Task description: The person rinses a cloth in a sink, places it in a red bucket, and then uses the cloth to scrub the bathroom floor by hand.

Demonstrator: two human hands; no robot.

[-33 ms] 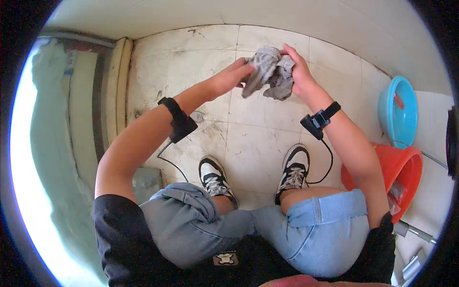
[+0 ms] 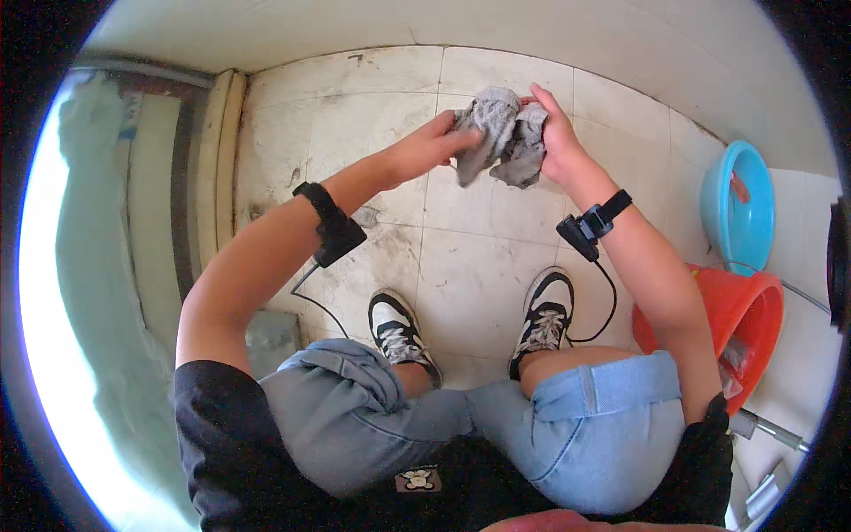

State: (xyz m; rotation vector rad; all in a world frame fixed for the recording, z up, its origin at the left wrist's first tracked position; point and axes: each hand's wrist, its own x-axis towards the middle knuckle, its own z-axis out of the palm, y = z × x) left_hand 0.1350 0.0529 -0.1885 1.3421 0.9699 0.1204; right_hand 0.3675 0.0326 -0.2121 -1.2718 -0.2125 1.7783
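A crumpled grey rag [image 2: 490, 124] is stretched between my two hands, above the tiled floor and out ahead of my knees. My left hand [image 2: 432, 149] grips its left side, the thumb lying across the front of the fabric. On the other side, my right hand [image 2: 557, 135] has hold of the right part, with the index finger and thumb side pointing up along its edge. A darker fold hangs between the hands. Some fingers of both hands are hidden behind the rag.
A light blue basin [image 2: 767, 208] stands tilted against the right wall, a reddish item in it. Nearer, an orange-red bucket [image 2: 687, 301] lies on its side by my right arm. The stained tile floor [image 2: 479, 275] has a small drain cover [image 2: 365, 215]. A pale door frame [image 2: 229, 160] rises at left.
My left hand and its thumb have shifted slightly to the right over the rag, whose left part has moved a little with them. The right hand has barely moved.
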